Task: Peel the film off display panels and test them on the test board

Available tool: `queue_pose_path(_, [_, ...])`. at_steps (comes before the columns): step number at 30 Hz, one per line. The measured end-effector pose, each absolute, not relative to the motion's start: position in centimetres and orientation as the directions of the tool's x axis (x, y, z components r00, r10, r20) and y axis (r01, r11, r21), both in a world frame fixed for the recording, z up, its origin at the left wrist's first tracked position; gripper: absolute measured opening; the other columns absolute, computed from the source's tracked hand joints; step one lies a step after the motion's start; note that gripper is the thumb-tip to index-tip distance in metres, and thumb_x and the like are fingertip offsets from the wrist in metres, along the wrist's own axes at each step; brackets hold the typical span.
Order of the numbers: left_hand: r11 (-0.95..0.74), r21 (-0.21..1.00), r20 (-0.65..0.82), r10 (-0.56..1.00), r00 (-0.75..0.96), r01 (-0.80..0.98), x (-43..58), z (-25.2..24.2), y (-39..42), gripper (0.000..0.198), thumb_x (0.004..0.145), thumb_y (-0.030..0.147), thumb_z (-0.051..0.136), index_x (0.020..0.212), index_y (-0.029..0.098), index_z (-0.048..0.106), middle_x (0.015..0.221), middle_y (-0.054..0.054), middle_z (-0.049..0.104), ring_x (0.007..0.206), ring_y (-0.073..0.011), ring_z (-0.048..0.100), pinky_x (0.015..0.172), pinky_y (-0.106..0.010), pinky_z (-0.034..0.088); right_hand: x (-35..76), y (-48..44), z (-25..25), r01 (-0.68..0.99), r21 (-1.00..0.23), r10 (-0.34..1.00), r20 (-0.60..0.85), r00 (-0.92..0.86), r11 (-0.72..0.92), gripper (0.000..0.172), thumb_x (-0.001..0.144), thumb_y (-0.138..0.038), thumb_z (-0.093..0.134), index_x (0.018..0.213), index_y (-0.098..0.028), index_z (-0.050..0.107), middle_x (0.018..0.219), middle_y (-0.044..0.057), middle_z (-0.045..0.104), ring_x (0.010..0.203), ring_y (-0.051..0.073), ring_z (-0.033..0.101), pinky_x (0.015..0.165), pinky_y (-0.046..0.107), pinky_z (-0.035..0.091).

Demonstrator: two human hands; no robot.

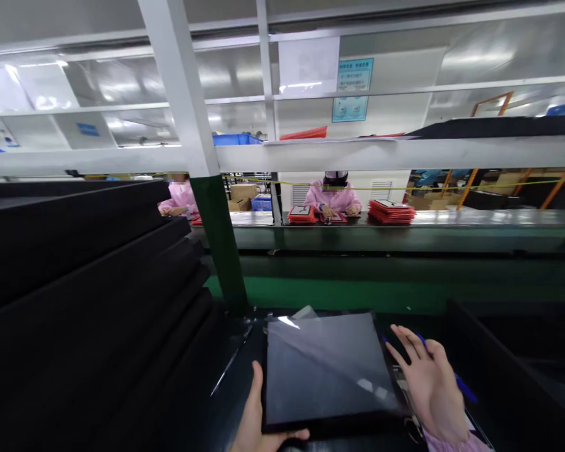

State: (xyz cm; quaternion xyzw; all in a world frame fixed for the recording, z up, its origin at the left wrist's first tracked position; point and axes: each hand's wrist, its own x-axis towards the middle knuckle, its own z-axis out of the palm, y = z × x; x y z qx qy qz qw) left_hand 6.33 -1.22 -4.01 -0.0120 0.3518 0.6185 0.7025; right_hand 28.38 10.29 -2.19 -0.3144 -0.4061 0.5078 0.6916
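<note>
A flat rectangular screen panel [327, 370] with a dark grey glossy face and black border is tilted up in front of me. My left hand [258, 414] grips its lower left corner, thumb along the left edge and fingers under the bottom. Just off the panel's right edge is my right hand [426, 376], fingers stretched and apart. A blue, pen-like thing [466, 389] shows behind that hand; whether the hand touches it is unclear. Small metal parts beside the right wrist are partly hidden. Left of the panel, a thin shiny strip [230, 361] lies on the dark table.
Stacked black trays [75, 282] rise close on my left. Another black tray [513, 364] stands at the right. A green and white post [221, 245] rises behind the panel. Across the bench, a person in pink [334, 196] works between stacks of red-edged sheets [390, 212].
</note>
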Motion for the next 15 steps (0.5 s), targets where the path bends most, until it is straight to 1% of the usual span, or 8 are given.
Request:
queue_pose_path(2, [0.222, 0.425, -0.531, 0.846, -0.043, -0.878, 6.3, -3.9, -1.2, 0.064, 0.081, 0.067, 0.041, 0.079, 0.009, 0.069, 0.064, -0.014, 0.071, 0.054, -0.0261, 0.065, 0.044, -0.035, 0.051, 28.6, 10.3, -2.0, -0.302, -0.863, 0.909, 0.345, 0.233, 0.405, 0.035, 0.078, -0.055, 0.060, 0.069, -0.025, 0.043, 0.085, 0.001, 0.072, 0.098, 0.025, 0.065, 0.080, 0.048, 0.053])
queue_pose_path(4, [0.216, 0.422, -0.527, 0.849, -0.044, -0.881, 6.4, -3.9, -1.2, 0.060, 0.079, 0.067, 0.047, 0.078, 0.011, 0.068, 0.061, -0.012, 0.071, 0.054, -0.0256, 0.065, 0.044, -0.035, 0.052, 28.4, 9.8, -1.9, 0.007, -0.782, 0.764, 0.611, 0.208, 0.624, 0.030, 0.080, -0.043, 0.063, 0.069, -0.025, 0.041, 0.085, 0.002, 0.072, 0.099, 0.026, 0.065, 0.082, 0.046, 0.051])
queue_pose_path(6, [0.214, 0.408, -0.497, 0.867, -0.020, -0.888, 6.6, -4.1, -1.3, 0.057, 0.072, 0.068, 0.056, 0.080, 0.013, 0.068, 0.062, -0.011, 0.072, 0.056, -0.0259, 0.065, 0.045, -0.035, 0.053, 27.5, 8.9, -2.0, 0.317, -0.520, 0.550, 0.835, -0.009, 0.793, 0.025, 0.082, -0.029, 0.062, 0.070, -0.025, 0.040, 0.092, 0.005, 0.072, 0.106, 0.026, 0.062, 0.083, 0.044, 0.050])
queue_pose_path(7, [0.210, 0.403, -0.482, 0.876, -0.011, -0.891, 6.6, -4.3, -1.3, 0.057, 0.070, 0.068, 0.059, 0.081, 0.013, 0.068, 0.064, -0.011, 0.073, 0.058, -0.0259, 0.066, 0.046, -0.034, 0.053, 26.9, 8.4, -2.1, 0.417, -0.372, 0.464, 0.874, -0.144, 0.829, 0.022, 0.084, -0.025, 0.059, 0.071, -0.025, 0.041, 0.098, 0.007, 0.072, 0.110, 0.027, 0.059, 0.085, 0.044, 0.049])
queue_pose_path(9, [0.216, 0.408, -0.459, 0.889, 0.006, -0.887, 6.8, -4.9, -1.4, 0.059, 0.070, 0.067, 0.060, 0.086, 0.010, 0.069, 0.070, -0.013, 0.074, 0.061, -0.0267, 0.067, 0.048, -0.035, 0.054, 25.3, 7.3, -2.5, 0.524, -0.147, 0.374, 0.854, -0.360, 0.839, 0.017, 0.088, -0.019, 0.050, 0.073, -0.024, 0.043, 0.112, 0.010, 0.068, 0.119, 0.027, 0.053, 0.088, 0.045, 0.048])
queue_pose_path(11, [0.246, 0.407, -0.450, 0.892, 0.041, -0.880, 6.8, -5.7, -1.6, 0.065, 0.072, 0.067, 0.057, 0.094, 0.008, 0.069, 0.077, -0.016, 0.074, 0.065, -0.0289, 0.069, 0.051, -0.037, 0.054, 23.5, 6.3, -3.3, 0.563, -0.008, 0.352, 0.788, -0.506, 0.827, 0.015, 0.087, -0.013, 0.043, 0.075, -0.023, 0.045, 0.124, 0.012, 0.062, 0.126, 0.029, 0.046, 0.092, 0.049, 0.045])
queue_pose_path(13, [0.265, 0.385, -0.456, 0.887, 0.067, -0.884, 6.7, -6.7, -1.6, 0.069, 0.073, 0.069, 0.054, 0.103, 0.009, 0.068, 0.084, -0.016, 0.074, 0.072, -0.0301, 0.070, 0.058, -0.039, 0.055, 21.8, 5.4, -4.4, 0.503, 0.122, 0.281, 0.705, -0.650, 0.856, 0.016, 0.083, -0.010, 0.043, 0.075, -0.023, 0.047, 0.128, 0.010, 0.060, 0.130, 0.031, 0.040, 0.095, 0.053, 0.042])
queue_pose_path(15, [0.256, 0.361, -0.469, 0.881, 0.063, -0.897, 6.4, -7.6, -1.7, 0.069, 0.072, 0.070, 0.054, 0.109, 0.013, 0.066, 0.088, -0.012, 0.075, 0.079, -0.0285, 0.069, 0.067, -0.038, 0.055, 20.7, 4.7, -5.4, 0.385, 0.230, 0.149, 0.658, -0.738, 0.894, 0.016, 0.082, -0.011, 0.046, 0.072, -0.023, 0.047, 0.124, 0.005, 0.063, 0.129, 0.029, 0.041, 0.101, 0.054, 0.037])
